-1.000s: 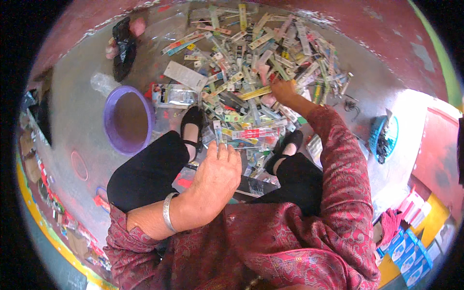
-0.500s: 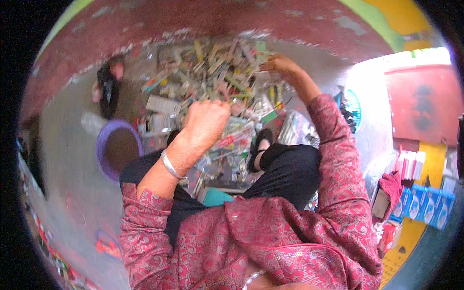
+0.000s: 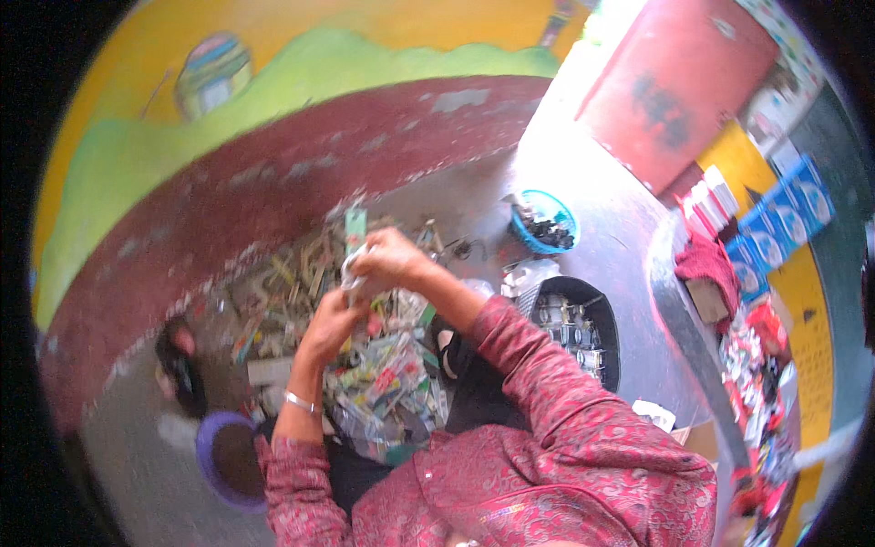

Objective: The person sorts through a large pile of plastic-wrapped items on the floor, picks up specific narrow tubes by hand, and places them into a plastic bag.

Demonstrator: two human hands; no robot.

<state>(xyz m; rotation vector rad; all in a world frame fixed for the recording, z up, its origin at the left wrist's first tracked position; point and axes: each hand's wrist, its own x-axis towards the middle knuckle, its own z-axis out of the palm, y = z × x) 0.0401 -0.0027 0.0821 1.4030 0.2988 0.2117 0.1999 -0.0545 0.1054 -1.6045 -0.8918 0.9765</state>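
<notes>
My right hand (image 3: 392, 258) and my left hand (image 3: 330, 321) are close together above a heap of mixed small scraps (image 3: 301, 264). A white, curved, strip-like thing (image 3: 349, 266) shows between them. The fingers of both hands are closed around it; its exact kind is blurred. Just beyond my hands is a pale green card-like piece (image 3: 355, 228); I cannot tell whether it is held or lies on the heap. Nearer me, clear and printed plastic packaging (image 3: 383, 378) is piled up by my shoe (image 3: 447, 351).
At the left front stands a purple tub (image 3: 208, 460), with a dark bundle (image 3: 180, 369) behind it. To the right are a blue basket (image 3: 572, 214) of dark pieces and a black container (image 3: 612, 337) of metallic parts. Blue boxes (image 3: 775, 223) sit farther right. A painted wall (image 3: 273, 164) curves behind.
My view has swung up and to the right, bringing in the blue basket and black container. My hands, apart before, have come together over the heap with the white strip between them.
</notes>
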